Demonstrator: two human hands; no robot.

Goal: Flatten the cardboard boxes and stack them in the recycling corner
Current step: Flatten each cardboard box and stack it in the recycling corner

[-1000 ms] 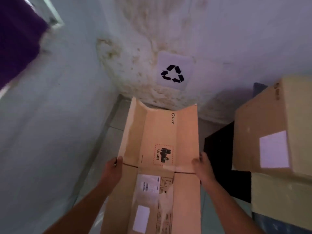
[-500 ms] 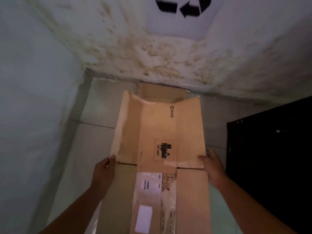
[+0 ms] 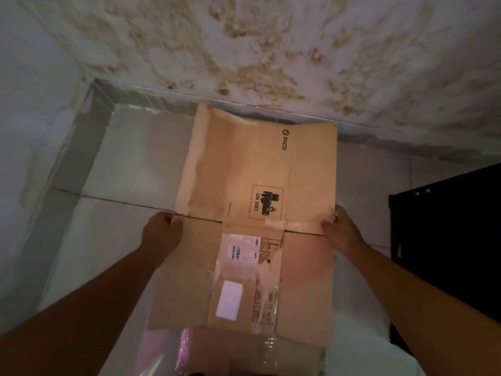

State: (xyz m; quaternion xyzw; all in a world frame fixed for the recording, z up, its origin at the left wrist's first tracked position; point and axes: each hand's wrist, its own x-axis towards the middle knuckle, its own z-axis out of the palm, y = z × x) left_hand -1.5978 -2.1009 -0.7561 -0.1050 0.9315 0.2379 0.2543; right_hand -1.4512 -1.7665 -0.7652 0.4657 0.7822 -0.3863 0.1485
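The flattened box (image 3: 257, 172) spans between both hands, its flaps stretching beyond the fingers (image 3: 166, 219) to the foot of the wall (image 3: 271, 50). The left hand (image 3: 162, 234) curls round the left edge. The right hand (image 3: 343, 232) pinches the right edge. A black cabinet (image 3: 447, 240) stands right of the right fingers.

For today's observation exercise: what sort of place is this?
Probably a damp indoor corner at floor level: a stained wall, pale floor tiles, and a flattened cardboard box.
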